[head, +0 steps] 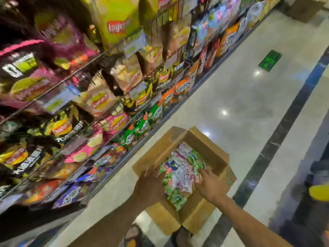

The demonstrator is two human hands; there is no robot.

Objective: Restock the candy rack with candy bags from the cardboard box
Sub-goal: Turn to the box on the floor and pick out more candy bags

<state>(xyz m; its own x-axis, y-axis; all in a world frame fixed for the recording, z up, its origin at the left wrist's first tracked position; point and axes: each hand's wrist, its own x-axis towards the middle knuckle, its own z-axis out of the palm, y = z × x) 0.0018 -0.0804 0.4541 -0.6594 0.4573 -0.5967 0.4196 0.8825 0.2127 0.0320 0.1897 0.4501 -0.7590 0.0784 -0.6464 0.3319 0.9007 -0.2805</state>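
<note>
Head view | I'm bracing left hand (151, 181) on cardboard box (206, 146) rim, likely steadying it | right hand (211, 187) resting on candy bags (179, 172) between the hands, either grip I cannot tell | rack (106, 106) standing left of hands

Candy rack (53, 90) blurred; left hand (151, 181), right hand (211, 186) smeared, grips unreadable

Brown cardboard box (208, 149), green-white candy bags (179, 175) (pink touches)

One cardboard box (204, 145) at 6 o'clock, two hands — left hand (151, 182), right hand (210, 186) — candy bags (179, 173) too blurred to count, one floor sticker (269, 60) at 2 o'clock
</note>
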